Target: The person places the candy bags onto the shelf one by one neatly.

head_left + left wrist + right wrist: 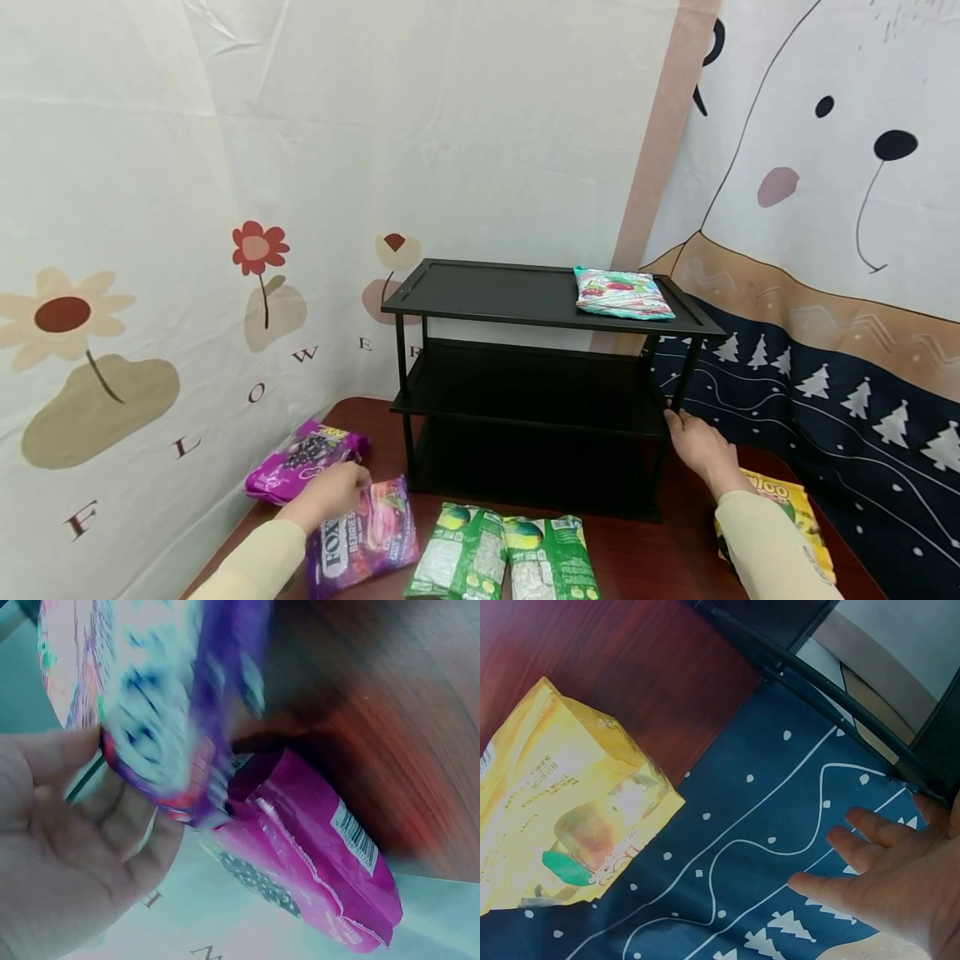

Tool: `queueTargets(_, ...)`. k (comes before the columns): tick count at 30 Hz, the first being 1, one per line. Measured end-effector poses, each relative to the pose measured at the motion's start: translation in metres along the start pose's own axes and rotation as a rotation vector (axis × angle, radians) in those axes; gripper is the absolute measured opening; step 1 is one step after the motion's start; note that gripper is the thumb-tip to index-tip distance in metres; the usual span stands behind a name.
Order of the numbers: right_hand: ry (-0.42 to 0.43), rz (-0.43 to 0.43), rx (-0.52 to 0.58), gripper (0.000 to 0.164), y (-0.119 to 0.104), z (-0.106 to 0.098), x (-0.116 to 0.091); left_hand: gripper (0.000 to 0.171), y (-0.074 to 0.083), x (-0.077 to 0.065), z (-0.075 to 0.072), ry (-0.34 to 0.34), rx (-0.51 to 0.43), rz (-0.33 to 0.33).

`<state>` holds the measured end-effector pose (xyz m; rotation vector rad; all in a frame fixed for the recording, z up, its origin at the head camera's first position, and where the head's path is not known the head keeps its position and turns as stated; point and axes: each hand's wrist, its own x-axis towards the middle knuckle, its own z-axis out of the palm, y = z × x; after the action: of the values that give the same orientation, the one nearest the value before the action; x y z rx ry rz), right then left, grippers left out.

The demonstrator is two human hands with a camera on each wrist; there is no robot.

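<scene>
My left hand (333, 493) pinches the upper edge of a purple candy bag (367, 533) printed FOX and BERRIES. In the left wrist view the thumb is on one side of that bag (161, 697), which is blurred and raised. Just behind it lies a magenta bag (306, 460) with dark grapes printed on it. My right hand (699, 446) is at the right side of a black three-tier shelf (487, 287), by the middle tier. In the right wrist view several fingers of this hand (892, 862) are straight and spread, with fingertips right at the black frame.
Two green bags (461, 554) lie side by side before the shelf. A yellow bag (795, 512) stands at the right edge of the reddish-brown table (630, 554), partly behind my right sleeve. On the top tier rests a turquoise and white bag (622, 293). Printed cloth hangs behind.
</scene>
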<state>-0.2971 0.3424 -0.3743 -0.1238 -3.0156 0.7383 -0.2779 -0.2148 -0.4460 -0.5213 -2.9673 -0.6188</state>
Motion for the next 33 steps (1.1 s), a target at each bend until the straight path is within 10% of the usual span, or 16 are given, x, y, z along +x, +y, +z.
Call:
queueTargets(5,0.003,-0.002,0.000,0.077,0.000,0.000,-0.001,0.011,0.008,0.003,0.013,0.054,0.176,-0.079)
queueTargets(13,-0.001,-0.005,-0.004,0.073,0.000,0.002,0.000,0.067,0.025,-0.006,0.043,-0.137,0.238,-0.174)
queueTargets(24,-0.007,0.001,0.002,0.074,0.001,0.001,0.001,0.052,0.032,-0.010,0.030,-0.356,0.124,0.148)
queueTargets(33,0.001,0.004,0.009,0.075,0.002,0.003,0.000,0.037,0.023,-0.010,0.027,-0.353,-0.082,0.318)
